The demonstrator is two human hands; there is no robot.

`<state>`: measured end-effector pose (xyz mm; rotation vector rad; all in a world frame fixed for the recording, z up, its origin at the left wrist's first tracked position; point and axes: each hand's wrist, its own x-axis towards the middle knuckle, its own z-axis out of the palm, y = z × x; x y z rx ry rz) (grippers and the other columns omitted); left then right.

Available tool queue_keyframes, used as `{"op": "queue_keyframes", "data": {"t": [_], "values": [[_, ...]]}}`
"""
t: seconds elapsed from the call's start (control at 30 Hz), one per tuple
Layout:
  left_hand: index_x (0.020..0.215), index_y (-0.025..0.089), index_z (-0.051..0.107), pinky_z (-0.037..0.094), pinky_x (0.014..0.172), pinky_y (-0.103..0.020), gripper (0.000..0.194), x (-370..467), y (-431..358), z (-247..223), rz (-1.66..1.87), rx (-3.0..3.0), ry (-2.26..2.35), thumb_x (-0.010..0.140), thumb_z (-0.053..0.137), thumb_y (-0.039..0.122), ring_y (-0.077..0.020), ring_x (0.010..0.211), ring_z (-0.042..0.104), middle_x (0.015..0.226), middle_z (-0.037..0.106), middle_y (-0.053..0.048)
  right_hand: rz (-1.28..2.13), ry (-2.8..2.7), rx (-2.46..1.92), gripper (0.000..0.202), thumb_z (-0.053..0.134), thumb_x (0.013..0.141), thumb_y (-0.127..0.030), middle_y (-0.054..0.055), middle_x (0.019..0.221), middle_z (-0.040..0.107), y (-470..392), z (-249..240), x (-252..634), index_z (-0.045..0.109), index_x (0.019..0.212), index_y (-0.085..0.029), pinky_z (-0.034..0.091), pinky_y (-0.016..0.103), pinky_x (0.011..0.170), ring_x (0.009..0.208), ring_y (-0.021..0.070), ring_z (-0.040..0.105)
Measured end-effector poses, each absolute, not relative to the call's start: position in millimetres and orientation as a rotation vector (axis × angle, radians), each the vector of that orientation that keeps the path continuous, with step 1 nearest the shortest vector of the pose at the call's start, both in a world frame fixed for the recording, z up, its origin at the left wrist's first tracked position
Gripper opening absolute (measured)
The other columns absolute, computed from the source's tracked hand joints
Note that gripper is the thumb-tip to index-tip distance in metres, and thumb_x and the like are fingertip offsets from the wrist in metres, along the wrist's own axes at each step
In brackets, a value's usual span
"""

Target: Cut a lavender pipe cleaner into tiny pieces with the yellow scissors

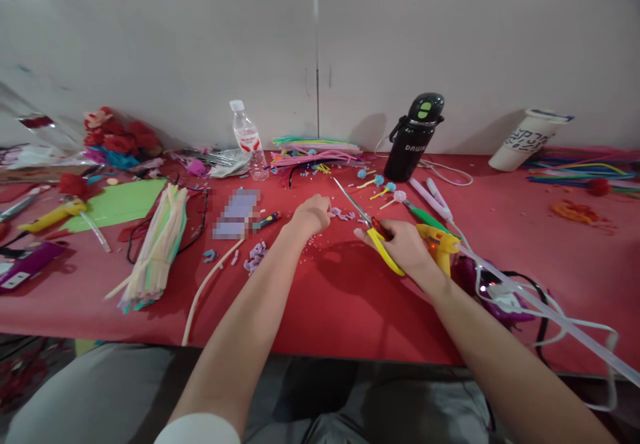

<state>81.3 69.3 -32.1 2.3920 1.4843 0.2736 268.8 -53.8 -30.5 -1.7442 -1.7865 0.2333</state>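
My right hand (403, 241) grips a pair of scissors (384, 252) by the yellow handles, its blades parted and pointing up and to the left. Over the red tabletop, my left hand (314, 214) is closed, fingertips pressed together; whatever they hold is hidden. Just right of its fingertips lie small purple pieces (345, 214). A larger heap of cut purple pieces (256, 257) sits to the left of my left forearm. Beyond the scissors are short stems with fluffy blue heads (380, 181) and one with a pink head (399, 196).
A yellow glue gun (440, 241) with a long glue stick stands beside my right wrist, cables trailing right. Behind are a black bottle (410, 141), a water bottle (249, 141) and a white cup (525, 141). A bundle of pale pipe cleaners (157, 244) lies left.
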Motion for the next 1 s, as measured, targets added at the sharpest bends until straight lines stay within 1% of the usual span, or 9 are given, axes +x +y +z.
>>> {"op": "queue_keyframes", "data": {"t": [0.07, 0.17, 0.23, 0.37, 0.47, 0.57, 0.7, 0.83, 1.0], "values": [[0.083, 0.015, 0.062, 0.044, 0.074, -0.033, 0.011, 77.6, 67.0, -29.8, 0.328, 2.377, 1.468, 0.080, 0.057, 0.025, -0.0209, 0.081, 0.060, 0.093, 0.063, -0.013, 0.235, -1.791, -1.744, 0.054, 0.058, 0.073, -0.063, -0.004, 0.049, 0.032, -53.7, -31.1, 268.6, 0.032, 0.053, -0.019, 0.020, 0.024, 0.045, 0.050, 0.0087, 0.022], [0.084, 0.015, 0.061, 0.045, 0.067, -0.028, 0.012, 70.8, 61.2, -21.1, 0.420, 2.339, 1.424, 0.081, 0.056, 0.026, -0.0165, 0.071, 0.060, 0.084, 0.065, -0.009, 0.256, -1.789, -1.746, 0.055, 0.056, 0.073, -0.065, -0.004, 0.049, 0.034, -53.6, -32.1, 268.6, 0.034, 0.052, -0.020, 0.020, 0.025, 0.045, 0.050, 0.0089, 0.022], [0.082, 0.015, 0.061, 0.046, 0.065, -0.027, 0.012, 64.1, 56.1, -13.5, 0.553, 2.261, 1.315, 0.081, 0.057, 0.027, -0.0147, 0.069, 0.060, 0.079, 0.066, -0.007, 0.275, -1.785, -1.746, 0.055, 0.057, 0.073, -0.065, -0.004, 0.050, 0.034, -53.7, -32.3, 268.6, 0.034, 0.053, -0.020, 0.020, 0.024, 0.045, 0.050, 0.0090, 0.023], [0.085, 0.015, 0.061, 0.050, 0.071, -0.026, 0.015, 43.5, 43.5, -2.1, 0.842, 1.995, 0.992, 0.078, 0.064, 0.028, -0.0136, 0.073, 0.064, 0.080, 0.068, -0.006, 0.278, -1.794, -1.761, 0.054, 0.060, 0.072, -0.063, -0.005, 0.051, 0.031, -55.2, -31.0, 267.4, 0.033, 0.054, -0.020, 0.022, 0.024, 0.045, 0.051, 0.0090, 0.023], [0.088, 0.014, 0.065, 0.051, 0.077, -0.027, 0.020, 25.8, 32.3, 0.8, 0.962, 1.883, 0.950, 0.076, 0.067, 0.030, -0.0137, 0.078, 0.065, 0.086, 0.070, -0.007, 0.260, -1.825, -1.749, 0.054, 0.060, 0.071, -0.062, -0.005, 0.052, 0.030, -56.7, -30.6, 265.1, 0.032, 0.055, -0.019, 0.021, 0.023, 0.045, 0.051, 0.0087, 0.023], [0.087, 0.014, 0.067, 0.051, 0.075, -0.026, 0.023, 12.4, 22.0, 1.0, 0.986, 1.846, 0.994, 0.077, 0.066, 0.035, -0.0134, 0.076, 0.063, 0.084, 0.070, -0.007, 0.256, -1.858, -1.719, 0.054, 0.059, 0.071, -0.063, -0.005, 0.052, 0.031, -57.3, -33.0, 263.2, 0.032, 0.055, -0.019, 0.021, 0.023, 0.045, 0.052, 0.0086, 0.022], [0.080, 0.013, 0.065, 0.048, 0.065, -0.023, 0.029, 4.7, 13.5, 0.9, 0.924, 1.818, 1.049, 0.082, 0.060, 0.042, -0.0109, 0.064, 0.058, 0.073, 0.067, -0.005, 0.271, -1.895, -1.706, 0.055, 0.059, 0.071, -0.064, -0.005, 0.052, 0.031, -58.5, -36.2, 262.0, 0.032, 0.055, -0.020, 0.021, 0.023, 0.046, 0.052, 0.0089, 0.022], [0.075, 0.013, 0.063, 0.044, 0.059, -0.022, 0.034, 4.6, 10.3, 1.7, 0.988, 1.807, 1.070, 0.083, 0.057, 0.046, -0.0101, 0.060, 0.054, 0.067, 0.062, -0.004, 0.321, -1.927, -1.683, 0.053, 0.060, 0.072, -0.062, -0.005, 0.051, 0.031, -61.8, -33.6, 260.2, 0.032, 0.055, -0.020, 0.021, 0.023, 0.045, 0.052, 0.0089, 0.022], [0.079, 0.013, 0.065, 0.044, 0.059, -0.023, 0.034, 6.8, 9.7, -0.7, 1.082, 1.771, 1.052, 0.086, 0.053, 0.045, -0.0107, 0.060, 0.053, 0.071, 0.063, -0.005, 0.367, -1.943, -1.684, 0.051, 0.062, 0.071, -0.060, -0.005, 0.051, 0.032, -64.2, -30.2, 258.3, 0.035, 0.055, -0.019, 0.022, 0.022, 0.044, 0.050, 0.0087, 0.024]]}}
